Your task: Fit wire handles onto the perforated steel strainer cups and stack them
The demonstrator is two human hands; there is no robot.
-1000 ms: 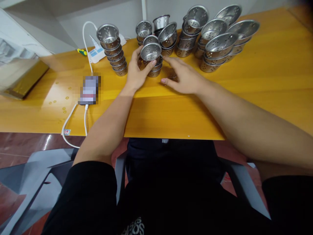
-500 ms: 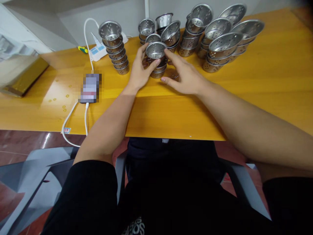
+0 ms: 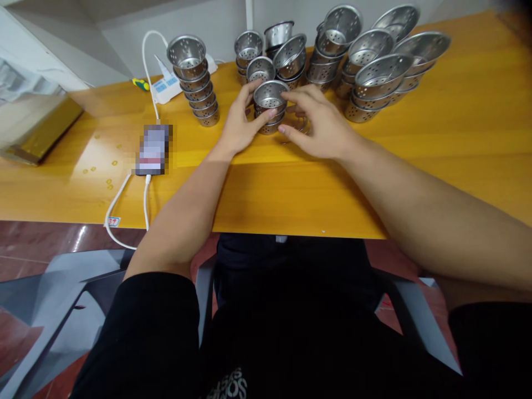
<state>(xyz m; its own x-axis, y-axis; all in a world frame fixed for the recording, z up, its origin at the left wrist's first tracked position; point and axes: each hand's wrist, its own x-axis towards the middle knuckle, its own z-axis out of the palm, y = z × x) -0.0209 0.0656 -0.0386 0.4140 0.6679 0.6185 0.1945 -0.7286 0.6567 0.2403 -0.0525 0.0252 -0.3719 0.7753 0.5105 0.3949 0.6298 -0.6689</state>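
A short stack of perforated stainless-steel cups stands in front of me, with its top cup upright. My left hand is curled about that cup from the left, thumb on its front and fingers behind. On the other side is my right hand, its fingers apart and the index fingertip at the cup's rim. Under the right hand shows a thin wire loop, partly hidden; whether it is touched I cannot tell. Just behind stands another perforated cup.
To the left rises a tall stack of perforated cups. Several more stacks, some leaning, fill the back right, including wide cups. A phone with white cables, a power strip and a cardboard box lie left.
The top cup has moved down and slightly right, sitting lower in the stack. My right hand has shifted a little to the right; the left hand stays nearly in place.
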